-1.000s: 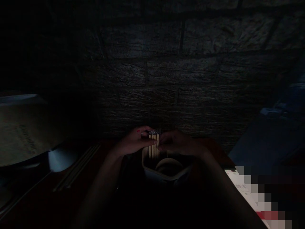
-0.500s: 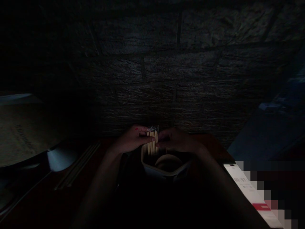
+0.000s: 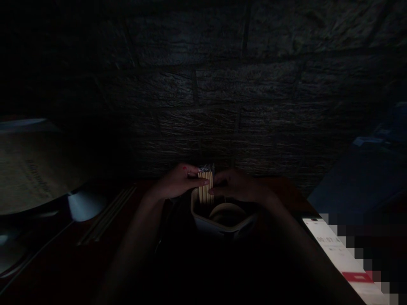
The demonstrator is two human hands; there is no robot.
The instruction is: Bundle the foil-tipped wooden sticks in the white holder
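A bundle of pale wooden sticks [image 3: 206, 192] stands upright over an open box, and crinkled clear plastic shines at its top. My left hand [image 3: 179, 181] grips it from the left, thumb laid across the front of the sticks. On the other side my right hand [image 3: 240, 185] pinches the bundle's right edge with its fingertips; part of those fingers is lost in shadow. Below both hands is the box [image 3: 208, 224], with a light rim and a dark inside. A round, ring-like thing [image 3: 227, 207] sits within it. The sticks' lower ends reach down behind the box's front rim.
Several long thin sticks [image 3: 108, 214] lie on the dark reddish table at left. Beyond them are a large printed tan shape [image 3: 32, 169] and a white cone-like piece [image 3: 84, 206]. A lit phone [image 3: 338, 250] lies at right. A rough brick wall [image 3: 216, 89] rises close behind.
The whole view has shifted slightly, with the hands, box and phone appearing a little further right. Both hands keep the same hold on the bundle.
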